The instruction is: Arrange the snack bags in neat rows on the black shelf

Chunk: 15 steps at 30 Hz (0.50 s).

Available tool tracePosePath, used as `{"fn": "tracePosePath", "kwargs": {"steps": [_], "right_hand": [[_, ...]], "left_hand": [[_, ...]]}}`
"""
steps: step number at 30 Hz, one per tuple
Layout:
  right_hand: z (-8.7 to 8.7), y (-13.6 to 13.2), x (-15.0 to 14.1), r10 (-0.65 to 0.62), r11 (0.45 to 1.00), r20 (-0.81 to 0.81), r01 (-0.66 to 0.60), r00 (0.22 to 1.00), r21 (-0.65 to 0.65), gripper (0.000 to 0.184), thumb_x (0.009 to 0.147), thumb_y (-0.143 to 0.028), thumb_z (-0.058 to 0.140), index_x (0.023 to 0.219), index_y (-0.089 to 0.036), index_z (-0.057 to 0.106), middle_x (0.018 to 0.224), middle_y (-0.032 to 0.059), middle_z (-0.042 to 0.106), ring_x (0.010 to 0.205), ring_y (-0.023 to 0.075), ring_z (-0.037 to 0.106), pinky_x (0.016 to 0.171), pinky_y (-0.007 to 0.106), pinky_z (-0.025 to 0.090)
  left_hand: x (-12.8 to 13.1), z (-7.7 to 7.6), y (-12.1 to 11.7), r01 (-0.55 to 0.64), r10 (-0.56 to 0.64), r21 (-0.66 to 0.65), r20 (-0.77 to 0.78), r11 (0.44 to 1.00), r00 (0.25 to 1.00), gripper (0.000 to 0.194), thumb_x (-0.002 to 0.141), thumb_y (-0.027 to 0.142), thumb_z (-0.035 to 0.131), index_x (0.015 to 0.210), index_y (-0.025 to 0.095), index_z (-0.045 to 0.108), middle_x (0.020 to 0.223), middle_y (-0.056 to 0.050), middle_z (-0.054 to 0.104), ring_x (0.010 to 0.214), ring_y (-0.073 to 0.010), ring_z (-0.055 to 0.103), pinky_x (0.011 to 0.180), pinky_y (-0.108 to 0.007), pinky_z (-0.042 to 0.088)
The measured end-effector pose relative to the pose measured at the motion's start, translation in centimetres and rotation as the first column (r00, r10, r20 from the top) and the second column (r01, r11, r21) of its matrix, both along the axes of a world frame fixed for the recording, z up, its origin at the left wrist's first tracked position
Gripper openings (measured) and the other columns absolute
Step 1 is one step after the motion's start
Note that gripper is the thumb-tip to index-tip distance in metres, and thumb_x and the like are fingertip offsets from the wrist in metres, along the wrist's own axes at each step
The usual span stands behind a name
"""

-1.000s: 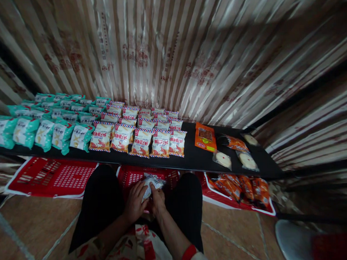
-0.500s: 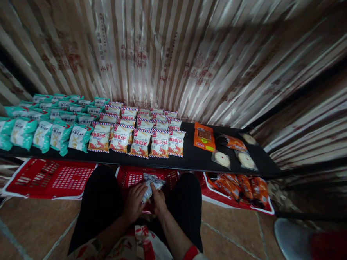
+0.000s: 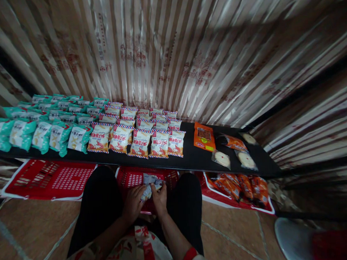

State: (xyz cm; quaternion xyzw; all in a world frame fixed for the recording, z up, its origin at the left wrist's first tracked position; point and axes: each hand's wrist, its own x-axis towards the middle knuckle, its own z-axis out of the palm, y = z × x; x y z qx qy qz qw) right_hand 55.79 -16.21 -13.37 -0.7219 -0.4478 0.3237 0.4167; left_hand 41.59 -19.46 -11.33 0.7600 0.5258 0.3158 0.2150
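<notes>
Between my knees, both hands grip a small snack bag [image 3: 148, 191] with a silvery, whitish wrapper, over a red basket [image 3: 131, 175]. My left hand [image 3: 133, 203] closes on the bag's left side. The right hand [image 3: 160, 197] pinches its right side, thumb on top. Another greyish packet [image 3: 153, 179] appears just beyond the fingers; whether it is part of the same bag I cannot tell. On the black shelf [image 3: 190, 160] ahead stand rows of white-and-orange snack bags [image 3: 139, 143], with teal snack bags [image 3: 80, 138] to their left.
Right on the shelf lie an orange packet [image 3: 203, 136], another orange packet [image 3: 233, 142] and round wrapped cakes [image 3: 221, 159]. Below are a red basket [image 3: 73, 177] at left and one with orange packets [image 3: 246, 188] at right. A grey stool [image 3: 291, 236] stands lower right; a striped curtain [image 3: 151, 49] hangs behind.
My right hand has shifted slightly up and right along the bag, and the bag has turned a little. The shelf goods stay as they were.
</notes>
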Motion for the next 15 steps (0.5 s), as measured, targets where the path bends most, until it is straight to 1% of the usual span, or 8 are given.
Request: {"fn": "tracePosePath", "kwargs": {"steps": [2,4,6,8,11,13,15], "right_hand": [[0.6,0.2,0.1,0.006,1.0,0.13,-0.009,0.992,0.019,0.07,0.074,-0.05,0.053,0.126,-0.004,0.042,0.122,0.0227,0.052,0.114,0.0304,0.049,0.095,0.043,0.037],[1.2,0.5,0.2,0.086,0.993,0.24,-0.104,0.967,0.061,0.058,0.076,-0.044,0.051,0.12,-0.006,0.05,0.121,0.0208,0.054,0.115,0.03,0.047,0.097,0.044,0.035],[1.9,0.6,0.2,0.173,0.972,0.333,-0.215,0.927,0.093,0.043,0.08,-0.038,0.048,0.112,-0.011,0.058,0.119,0.0168,0.057,0.118,0.0289,0.045,0.099,0.046,0.033],[2.6,0.6,0.3,0.238,0.949,0.397,-0.298,0.887,0.098,0.034,0.082,-0.032,0.046,0.108,-0.016,0.061,0.119,0.0123,0.059,0.123,0.0278,0.04,0.1,0.047,0.031],[3.5,0.7,0.4,0.353,0.903,0.409,-0.42,0.842,0.087,0.031,0.084,-0.022,0.043,0.107,-0.019,0.063,0.116,0.0076,0.062,0.127,0.025,0.036,0.102,0.045,0.031],[3.9,0.9,0.6,0.453,0.858,0.361,-0.508,0.815,0.072,0.034,0.083,-0.017,0.039,0.106,-0.019,0.064,0.113,0.0067,0.064,0.124,0.0223,0.041,0.102,0.042,0.033],[4.5,1.1,0.7,0.547,0.813,0.274,-0.58,0.791,0.052,0.036,0.083,-0.015,0.038,0.106,-0.02,0.064,0.112,0.0063,0.064,0.118,0.02,0.048,0.1,0.038,0.036]], "left_hand": [[0.0,0.1,0.1,-0.003,0.003,-0.016,0.005,1.0,1.0,0.04,0.085,0.029,0.045,0.124,0.019,0.05,0.123,-0.009,0.057,0.113,-0.023,0.05,0.096,-0.043,0.042],[-0.1,0.3,0.1,-0.001,0.001,-0.029,0.008,1.0,1.0,0.04,0.085,0.029,0.046,0.123,0.019,0.05,0.122,-0.009,0.058,0.112,-0.023,0.051,0.095,-0.043,0.043],[-0.2,0.6,0.3,0.004,-0.004,-0.039,0.007,0.999,1.0,0.039,0.084,0.029,0.047,0.122,0.019,0.051,0.12,-0.009,0.059,0.111,-0.0232,0.052,0.095,-0.043,0.043],[-0.3,0.7,0.4,0.007,-0.007,-0.046,0.001,0.999,1.0,0.038,0.083,0.029,0.048,0.12,0.019,0.053,0.119,-0.009,0.06,0.11,-0.0234,0.053,0.094,-0.043,0.044],[-0.4,0.9,0.4,0.018,-0.018,-0.048,-0.002,0.999,1.0,0.038,0.083,0.028,0.047,0.12,0.019,0.053,0.117,-0.009,0.06,0.109,-0.0234,0.053,0.093,-0.043,0.045],[-0.5,0.9,0.4,0.035,-0.035,-0.05,-0.001,0.998,0.999,0.039,0.083,0.027,0.047,0.121,0.019,0.052,0.118,-0.01,0.06,0.11,-0.0234,0.053,0.094,-0.043,0.044],[-0.6,0.8,0.5,0.048,-0.048,-0.05,0.0,0.998,0.999,0.04,0.083,0.026,0.047,0.122,0.018,0.052,0.119,-0.01,0.059,0.111,-0.0234,0.052,0.095,-0.043,0.043]]}}
